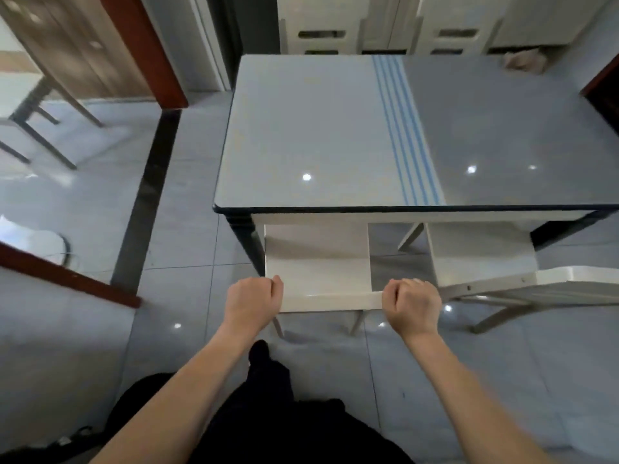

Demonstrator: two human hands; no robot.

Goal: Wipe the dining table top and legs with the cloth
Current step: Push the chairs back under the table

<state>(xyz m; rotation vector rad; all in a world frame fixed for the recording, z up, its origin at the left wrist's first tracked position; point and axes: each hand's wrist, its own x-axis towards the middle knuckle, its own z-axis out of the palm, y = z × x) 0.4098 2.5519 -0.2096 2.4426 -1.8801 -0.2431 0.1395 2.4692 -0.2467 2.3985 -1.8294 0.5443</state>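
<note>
Fingers [275,285] of left hand [253,298] and right hand [413,304] curl round the chair back [330,301]; far blur, perhaps cloth [521,61].

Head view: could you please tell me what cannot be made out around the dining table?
All in the head view:
- Far legs: under the table top.
- Its right end: cut by the frame edge.
- Crumpled item, far right corner: too blurred to identify.
- Fingertips of left hand and right hand: curled round the chair rail.
</note>
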